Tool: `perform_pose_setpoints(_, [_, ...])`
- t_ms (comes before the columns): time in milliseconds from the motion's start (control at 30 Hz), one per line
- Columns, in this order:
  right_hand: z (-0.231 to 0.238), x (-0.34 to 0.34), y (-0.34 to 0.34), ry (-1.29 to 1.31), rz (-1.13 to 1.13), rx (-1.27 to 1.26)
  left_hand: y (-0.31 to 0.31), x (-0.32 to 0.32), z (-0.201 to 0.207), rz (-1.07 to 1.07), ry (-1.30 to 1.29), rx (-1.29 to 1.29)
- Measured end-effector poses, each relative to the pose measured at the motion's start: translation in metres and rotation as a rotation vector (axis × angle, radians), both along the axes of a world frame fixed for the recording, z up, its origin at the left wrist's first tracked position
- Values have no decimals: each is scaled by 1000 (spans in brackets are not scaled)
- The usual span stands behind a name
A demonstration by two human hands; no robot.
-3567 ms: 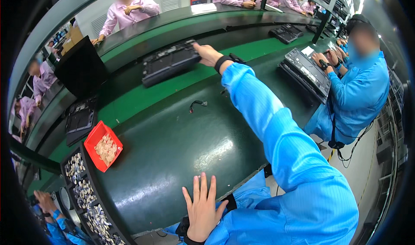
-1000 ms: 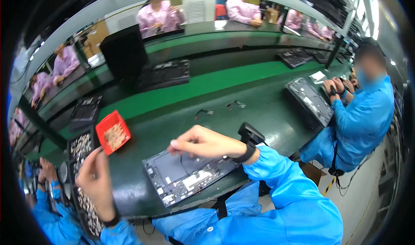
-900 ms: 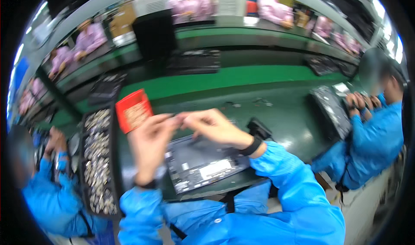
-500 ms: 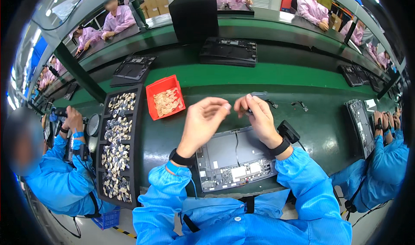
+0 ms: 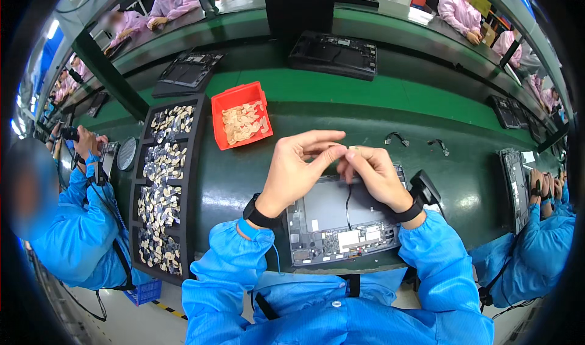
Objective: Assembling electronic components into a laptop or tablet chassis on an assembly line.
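My left hand [image 5: 298,169] and my right hand [image 5: 379,176] meet fingertip to fingertip above an open laptop base [image 5: 324,202]. Both are closed in a pinch, thumb against fingers. A tiny pale bit shows at the right fingertips, too small to name; whatever the left fingers pinch is hidden. The grey laptop base lies below, its circuit board [image 5: 359,238] along the near side and a thin black cable [image 5: 348,208] running across the middle. Part of its far edge is covered by my hands.
Left of me stands a black compartment tray [image 5: 190,180] full of small gold-and-dark pieces. A red bin [image 5: 268,123] holds pale flat pieces. Two short black cables [image 5: 397,138] lie far right. Stacked laptop parts [image 5: 332,56] sit behind. Co-workers flank me.
My hands have come together; before, they were apart, with the left fingertips separated from the right. The whole view has shifted slightly, so the bench appears higher.
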State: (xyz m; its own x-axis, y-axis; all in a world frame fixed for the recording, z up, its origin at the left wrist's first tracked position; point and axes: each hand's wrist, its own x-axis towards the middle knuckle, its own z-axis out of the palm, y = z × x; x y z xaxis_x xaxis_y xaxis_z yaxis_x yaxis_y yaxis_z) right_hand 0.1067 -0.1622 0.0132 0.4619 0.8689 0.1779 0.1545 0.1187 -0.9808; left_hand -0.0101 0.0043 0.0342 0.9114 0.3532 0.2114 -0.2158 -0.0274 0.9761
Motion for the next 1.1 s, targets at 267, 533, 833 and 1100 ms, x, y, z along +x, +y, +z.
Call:
perform_pose_setpoints(267, [-2,-6,7,-531,-314,226,2,-4,4,77,88,68])
perform_pose_setpoints(533, [-4,-11,2,26,-265,167,8,6,-16,192,-67,149])
perform_pose_setpoints(833, [1,-22,5,-76,-323,201,-1,2,-13,267,-148,129])
perform_pose_setpoints(1100, [-2,-21,4,-211,-284,174,-3,1,-17,185,-108,247])
